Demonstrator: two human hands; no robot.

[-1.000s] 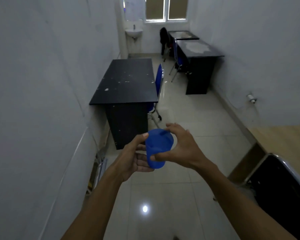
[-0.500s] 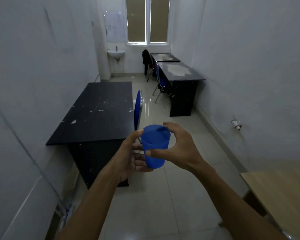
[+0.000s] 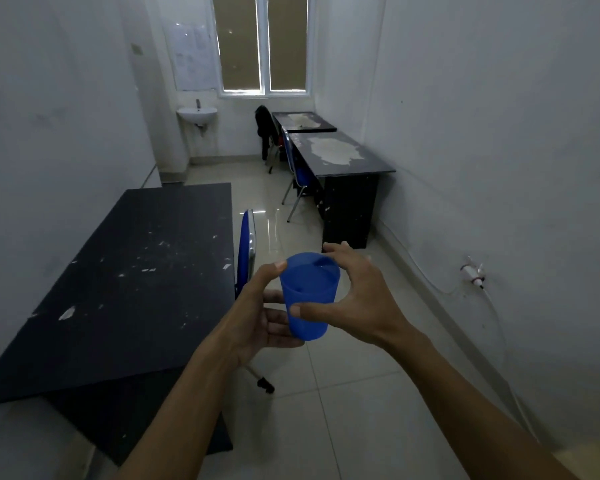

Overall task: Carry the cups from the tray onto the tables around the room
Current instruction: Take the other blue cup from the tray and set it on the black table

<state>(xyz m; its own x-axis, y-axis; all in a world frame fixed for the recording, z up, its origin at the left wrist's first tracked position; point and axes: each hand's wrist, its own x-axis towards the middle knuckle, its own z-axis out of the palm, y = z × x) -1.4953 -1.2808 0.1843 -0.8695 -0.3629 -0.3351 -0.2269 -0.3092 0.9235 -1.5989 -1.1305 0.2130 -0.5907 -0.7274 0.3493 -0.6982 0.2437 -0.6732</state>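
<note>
Right of the nearest of three black tables [image 3: 118, 278], both hands, left hand [image 3: 253, 317] and right hand [image 3: 357, 303], are gripping one blue cup [image 3: 309, 292], standing nearly upright, mouth upward.

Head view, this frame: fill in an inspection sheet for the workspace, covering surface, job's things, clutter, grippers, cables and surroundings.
Surface: near black table by the left wall, top scuffed with pale flecks, no cups on it.
Job's things: one blue cup, upright, held over the floor; tray not in view.
Clutter: dark garment on a far chair.
Grippers: left hand and right hand both hold the cup.
Cables: thin white line along the right wall to a fitting.
Surroundings: two worn black desks, blue chair, sink, window.
</note>
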